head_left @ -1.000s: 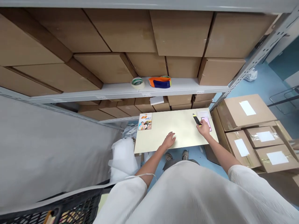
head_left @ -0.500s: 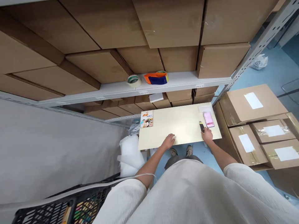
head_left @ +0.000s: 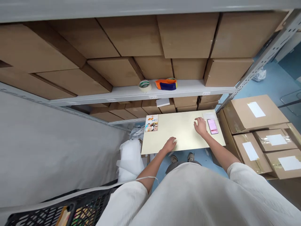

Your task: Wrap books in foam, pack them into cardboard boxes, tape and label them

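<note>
A pale cream board [head_left: 178, 125] lies before me like a worktop. My left hand [head_left: 169, 145] rests on its near edge, fingers loosely bent and nothing visible in them. My right hand [head_left: 200, 125] is over the board's right half, its thumb and fingers curved and apart, with no object showing between them. Just right of it lies a phone [head_left: 213, 126] with a pink screen; behind the phone is a whitish translucent piece [head_left: 208, 115]. A printed leaflet [head_left: 151, 123] lies at the board's left end. The yellow-black utility knife is out of sight, possibly covered by my right hand or arm.
Cardboard boxes [head_left: 188, 37] fill the shelf rack ahead. A tape roll [head_left: 145, 85] and an orange-and-blue tape dispenser [head_left: 166, 84] stand on its ledge [head_left: 127, 93]. Labelled cartons [head_left: 261, 114] are stacked right, white foam wrap [head_left: 130, 157] stands left, and a black crate [head_left: 44, 213] sits lower left.
My right hand has moved forward and left, away from the board's near right corner. The utility knife seen at its fingers no longer shows. My left hand stays put; the camera view has shifted.
</note>
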Demonstrator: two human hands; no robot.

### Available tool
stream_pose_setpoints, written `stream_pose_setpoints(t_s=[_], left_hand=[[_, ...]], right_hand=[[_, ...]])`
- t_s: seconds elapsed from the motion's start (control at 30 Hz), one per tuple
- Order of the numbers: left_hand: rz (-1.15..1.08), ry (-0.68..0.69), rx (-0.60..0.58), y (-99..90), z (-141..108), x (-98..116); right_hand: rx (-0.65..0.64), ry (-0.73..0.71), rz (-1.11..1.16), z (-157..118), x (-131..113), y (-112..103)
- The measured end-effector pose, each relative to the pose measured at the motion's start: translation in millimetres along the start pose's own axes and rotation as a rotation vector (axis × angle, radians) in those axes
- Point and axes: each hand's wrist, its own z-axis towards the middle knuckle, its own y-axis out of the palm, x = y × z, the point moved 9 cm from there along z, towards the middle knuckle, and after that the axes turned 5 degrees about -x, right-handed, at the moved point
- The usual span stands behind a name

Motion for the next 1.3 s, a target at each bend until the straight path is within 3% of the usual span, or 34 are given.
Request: stream_pose_setpoints(t_s=[0.17, 0.27, 0.37, 0.47, 0.57, 0.7, 0.8, 0.93, 1.03, 1.17, 1.3], left_hand=[[-0.028, 0.021, 0.094, -37.8, -8.4, -6.8], [-0.037, 0.025, 0.136, -56.7, -14.7, -13.2], [-0.056, 0.030, 0.165, -69.5, -22.8, -20.7], [-0.079, 0.032, 0.188, -77.7, -32.7, -30.8], [-0.084, 0.029, 0.195, -82.7, -42.7, -44.1], [-0.097, 0.038, 0.193, -89.7, -51.7, -59.8], [-0.097, 0.055, 0.175, -94.9, -52.2, -64.6], [-0.089, 0.108, 0.133, -96.1, -45.1, -57.7], [-0.099, 0.154, 0.095, -88.6, -37.0, -45.5], [-0.077, 0.196, 0.029, -66.8, -26.6, -24.5], [-0.057, 0.229, -0.023, -42.9, -19.0, -1.8]], right_hand=[[0.161, -0.289, 0.008, 82.1, -119.7, -73.7], [0.208, -0.423, -0.054, 128.1, -182.1, -107.5], [0.206, -0.441, -0.128, 170.7, -220.6, -123.6], [0.192, -0.417, -0.162, 201.7, -237.2, -126.2], [0.204, -0.398, -0.157, 216.6, -240.7, -125.0], [0.237, -0.388, -0.176, 214.5, -241.7, -124.9], [0.244, -0.388, -0.218, 198.6, -243.0, -125.4], [0.283, -0.404, -0.219, 155.8, -235.9, -130.4], [0.305, -0.366, -0.206, 113.7, -214.2, -134.2], [0.322, -0.260, -0.192, 56.9, -164.7, -132.2], [0.260, -0.132, -0.178, 13.7, -104.5, -104.2]])
